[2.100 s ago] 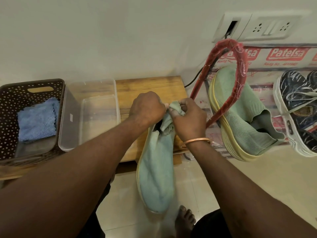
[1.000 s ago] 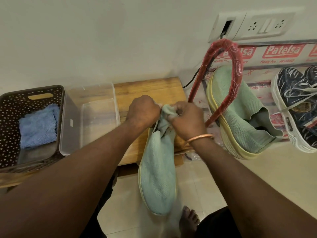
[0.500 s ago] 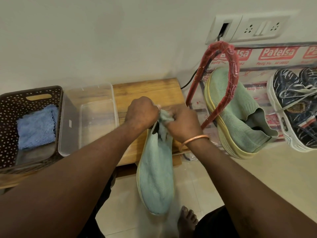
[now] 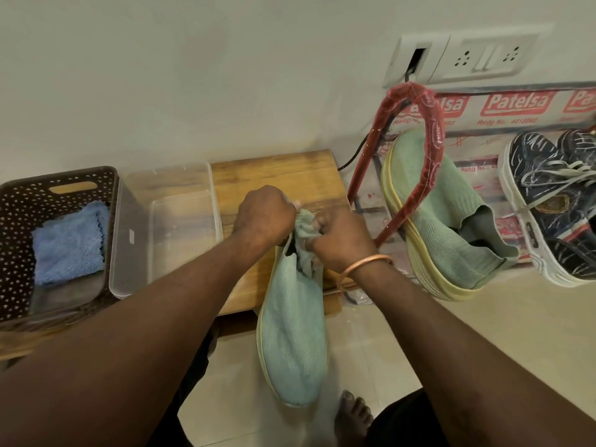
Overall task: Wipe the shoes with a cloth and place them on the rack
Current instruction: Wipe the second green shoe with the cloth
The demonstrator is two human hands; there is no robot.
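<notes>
Our left hand (image 4: 264, 214) and right hand (image 4: 338, 240) clamp curled fingers on the green knit shoe's (image 4: 292, 333) collar. The shoe hangs past the wooden bench (image 4: 274, 175) edge, its long axis and toe pointing toward us.

Two green shoes (image 4: 293, 333) (image 4: 451, 221), two dark shoes (image 4: 554, 204) (image 4: 580, 146), one blue cloth (image 4: 69, 243)

Lit warmly and evenly, rather dim. Casts only soft shadows. Bows toward the edges, blurs slightly near.
</notes>
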